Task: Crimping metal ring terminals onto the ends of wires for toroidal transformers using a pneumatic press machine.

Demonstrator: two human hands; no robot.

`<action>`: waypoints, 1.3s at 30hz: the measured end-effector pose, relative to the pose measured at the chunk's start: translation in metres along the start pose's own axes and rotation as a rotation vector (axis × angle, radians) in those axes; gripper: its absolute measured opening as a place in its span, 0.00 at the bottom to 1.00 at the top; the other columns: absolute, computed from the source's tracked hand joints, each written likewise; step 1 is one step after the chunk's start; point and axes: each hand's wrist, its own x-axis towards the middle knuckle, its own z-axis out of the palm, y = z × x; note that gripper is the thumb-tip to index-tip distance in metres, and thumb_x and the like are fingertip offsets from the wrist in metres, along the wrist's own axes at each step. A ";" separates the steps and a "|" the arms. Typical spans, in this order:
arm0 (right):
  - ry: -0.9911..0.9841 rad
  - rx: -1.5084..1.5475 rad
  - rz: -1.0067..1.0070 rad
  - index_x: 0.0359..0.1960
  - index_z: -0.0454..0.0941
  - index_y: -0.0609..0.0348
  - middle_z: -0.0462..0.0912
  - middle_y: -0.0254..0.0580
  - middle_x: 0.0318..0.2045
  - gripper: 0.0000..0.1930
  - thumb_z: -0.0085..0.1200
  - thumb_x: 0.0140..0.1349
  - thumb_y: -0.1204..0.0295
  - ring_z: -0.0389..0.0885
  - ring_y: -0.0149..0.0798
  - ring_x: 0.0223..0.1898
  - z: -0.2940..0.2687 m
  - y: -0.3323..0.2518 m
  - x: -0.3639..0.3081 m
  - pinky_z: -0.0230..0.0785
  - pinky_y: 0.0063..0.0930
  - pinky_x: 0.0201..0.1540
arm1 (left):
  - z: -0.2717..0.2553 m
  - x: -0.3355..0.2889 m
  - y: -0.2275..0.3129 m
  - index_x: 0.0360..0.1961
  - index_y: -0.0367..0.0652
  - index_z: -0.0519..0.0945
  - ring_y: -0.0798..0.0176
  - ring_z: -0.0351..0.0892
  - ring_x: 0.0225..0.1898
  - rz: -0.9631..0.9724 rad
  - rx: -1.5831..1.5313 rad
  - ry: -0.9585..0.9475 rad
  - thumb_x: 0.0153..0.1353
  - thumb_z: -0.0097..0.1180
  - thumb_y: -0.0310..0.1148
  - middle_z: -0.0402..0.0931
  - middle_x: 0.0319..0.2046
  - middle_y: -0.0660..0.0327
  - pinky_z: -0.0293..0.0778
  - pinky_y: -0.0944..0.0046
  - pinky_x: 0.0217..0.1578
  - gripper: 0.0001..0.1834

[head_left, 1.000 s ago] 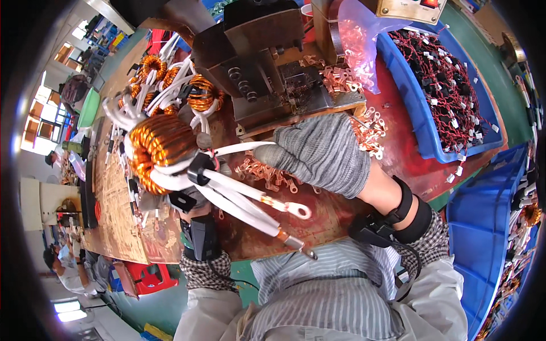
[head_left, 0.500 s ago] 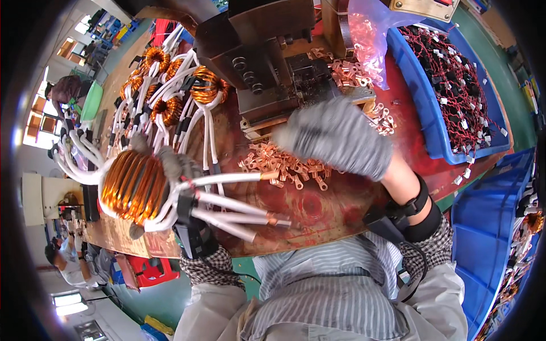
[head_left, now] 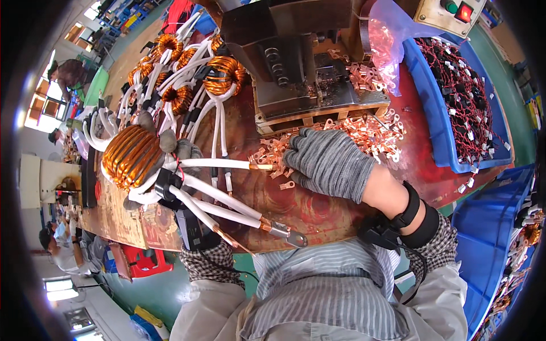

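Observation:
My left hand (head_left: 185,149), in a dark-tipped grey glove, holds a large copper-wound ring coil (head_left: 132,157) above the table. Thick white leads (head_left: 219,211) run from the coil toward the right, banded together by a black tie. One lead ends in a silver cable lug (head_left: 289,234); others show bare copper ends. My right hand (head_left: 330,163), in a grey knitted glove, reaches into a heap of copper cable lugs (head_left: 378,138). Its fingers are curled down into the lugs, and whatever is between them is hidden. Just beyond stands a dark metal press (head_left: 296,62).
More ring coils (head_left: 224,75) with white leads lie at the back left. A blue bin (head_left: 424,108) of red-black wires sits at the right. Behind the heap are a plastic bag of lugs (head_left: 385,42) and a switch box (head_left: 449,14). People work at the far left.
My right hand has moved from near the press base down onto the lug heap and slowed. The coil in my left hand has shifted slightly away and turned, showing the silver lug clearly.

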 end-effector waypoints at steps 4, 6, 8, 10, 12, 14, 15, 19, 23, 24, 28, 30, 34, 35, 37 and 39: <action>-0.005 0.059 0.018 0.27 0.74 0.60 0.74 0.46 0.24 0.08 0.48 0.47 0.69 0.74 0.47 0.31 -0.004 0.004 0.001 0.68 0.38 0.31 | 0.001 0.000 0.001 0.58 0.46 0.58 0.56 0.71 0.43 -0.012 0.001 0.007 0.56 0.50 0.33 0.69 0.44 0.53 0.72 0.60 0.40 0.28; 0.018 0.164 -0.022 0.26 0.74 0.58 0.74 0.46 0.24 0.08 0.48 0.47 0.68 0.74 0.47 0.31 -0.009 0.004 0.003 0.68 0.38 0.31 | -0.001 0.002 0.003 0.58 0.46 0.58 0.56 0.71 0.43 -0.013 -0.001 0.011 0.56 0.50 0.33 0.69 0.44 0.53 0.72 0.60 0.40 0.28; 0.041 0.172 -0.046 0.26 0.74 0.57 0.74 0.46 0.25 0.09 0.49 0.48 0.66 0.74 0.46 0.33 0.001 -0.005 0.002 0.68 0.37 0.31 | -0.008 0.007 0.007 0.60 0.47 0.55 0.54 0.70 0.45 -0.083 0.025 -0.106 0.52 0.56 0.42 0.66 0.48 0.53 0.71 0.58 0.44 0.37; -0.175 0.059 -0.028 0.32 0.75 0.55 0.73 0.42 0.29 0.13 0.50 0.50 0.60 0.73 0.43 0.35 0.007 -0.013 0.000 0.69 0.35 0.33 | -0.005 0.010 0.004 0.60 0.47 0.55 0.54 0.69 0.45 -0.056 0.029 -0.080 0.51 0.57 0.42 0.66 0.49 0.53 0.70 0.58 0.44 0.37; -0.204 0.003 -0.048 0.33 0.75 0.55 0.72 0.41 0.28 0.13 0.50 0.50 0.61 0.73 0.41 0.34 0.007 -0.015 0.003 0.70 0.33 0.31 | -0.005 0.007 0.001 0.60 0.47 0.55 0.53 0.69 0.45 -0.007 0.049 0.001 0.51 0.57 0.43 0.66 0.49 0.53 0.70 0.58 0.44 0.37; -0.046 0.109 -0.074 0.33 0.75 0.56 0.73 0.41 0.29 0.12 0.50 0.50 0.62 0.74 0.41 0.35 0.002 -0.012 0.002 0.70 0.33 0.32 | -0.005 0.002 -0.003 0.60 0.47 0.55 0.53 0.69 0.45 0.046 0.070 0.101 0.51 0.57 0.43 0.66 0.49 0.53 0.70 0.58 0.44 0.38; 0.097 0.244 -0.027 0.24 0.73 0.59 0.75 0.45 0.24 0.10 0.51 0.49 0.65 0.76 0.47 0.29 -0.007 -0.009 0.005 0.69 0.35 0.32 | -0.004 0.002 -0.005 0.60 0.47 0.55 0.53 0.69 0.45 0.069 0.085 0.139 0.51 0.57 0.44 0.65 0.49 0.53 0.70 0.58 0.45 0.38; 0.132 0.884 0.342 0.28 0.74 0.60 0.77 0.41 0.22 0.11 0.57 0.50 0.64 0.76 0.36 0.27 -0.046 0.012 0.002 0.67 0.29 0.31 | -0.006 -0.008 -0.018 0.60 0.47 0.54 0.53 0.69 0.46 0.110 0.127 0.253 0.50 0.57 0.45 0.65 0.50 0.53 0.70 0.57 0.45 0.39; 0.089 1.325 0.593 0.32 0.77 0.62 0.77 0.33 0.23 0.08 0.56 0.52 0.71 0.74 0.24 0.23 -0.068 0.014 0.000 0.67 0.18 0.27 | -0.004 -0.008 -0.025 0.61 0.47 0.54 0.53 0.69 0.46 0.146 0.164 0.321 0.50 0.57 0.45 0.65 0.50 0.53 0.69 0.57 0.46 0.39; 0.119 1.324 0.596 0.33 0.77 0.63 0.77 0.34 0.23 0.08 0.55 0.53 0.72 0.74 0.23 0.23 -0.069 0.011 0.002 0.67 0.17 0.27 | -0.004 -0.008 -0.024 0.61 0.47 0.54 0.53 0.68 0.46 0.159 0.179 0.342 0.50 0.57 0.46 0.64 0.50 0.53 0.69 0.57 0.46 0.40; 0.225 1.260 0.532 0.35 0.78 0.63 0.78 0.35 0.25 0.09 0.54 0.54 0.73 0.74 0.23 0.26 -0.060 0.011 0.001 0.68 0.17 0.30 | -0.008 -0.008 -0.028 0.61 0.47 0.54 0.52 0.68 0.47 0.195 0.206 0.395 0.49 0.57 0.47 0.64 0.51 0.53 0.69 0.56 0.46 0.40; 0.235 1.244 0.486 0.35 0.78 0.63 0.79 0.35 0.26 0.09 0.54 0.54 0.74 0.75 0.23 0.29 -0.055 0.014 0.002 0.69 0.18 0.33 | -0.007 -0.008 -0.028 0.61 0.47 0.54 0.52 0.68 0.47 0.199 0.221 0.411 0.49 0.57 0.47 0.64 0.51 0.53 0.69 0.56 0.47 0.41; 0.225 1.241 0.442 0.36 0.78 0.63 0.80 0.38 0.29 0.09 0.53 0.53 0.75 0.75 0.25 0.32 -0.058 0.012 0.005 0.69 0.20 0.37 | -0.006 -0.007 -0.028 0.61 0.47 0.53 0.52 0.68 0.47 0.201 0.246 0.434 0.48 0.58 0.48 0.63 0.51 0.53 0.68 0.56 0.47 0.41; 0.218 1.229 0.442 0.36 0.78 0.63 0.80 0.38 0.30 0.09 0.53 0.53 0.75 0.75 0.25 0.32 -0.058 0.013 0.004 0.69 0.20 0.37 | -0.007 -0.006 -0.029 0.61 0.48 0.53 0.52 0.68 0.48 0.203 0.251 0.437 0.48 0.58 0.48 0.63 0.51 0.53 0.68 0.56 0.47 0.42; 0.211 1.217 0.442 0.36 0.78 0.63 0.80 0.38 0.31 0.09 0.52 0.54 0.76 0.75 0.25 0.32 -0.059 0.014 0.003 0.69 0.20 0.37 | -0.009 -0.006 -0.031 0.61 0.48 0.53 0.52 0.68 0.48 0.207 0.252 0.445 0.48 0.58 0.49 0.63 0.52 0.53 0.68 0.56 0.48 0.42; 0.206 1.280 0.473 0.37 0.77 0.63 0.80 0.37 0.30 0.09 0.52 0.54 0.76 0.75 0.25 0.31 -0.060 0.012 0.003 0.69 0.20 0.36 | -0.010 -0.007 -0.031 0.61 0.48 0.53 0.52 0.67 0.48 0.207 0.268 0.451 0.48 0.58 0.49 0.63 0.52 0.53 0.68 0.56 0.48 0.42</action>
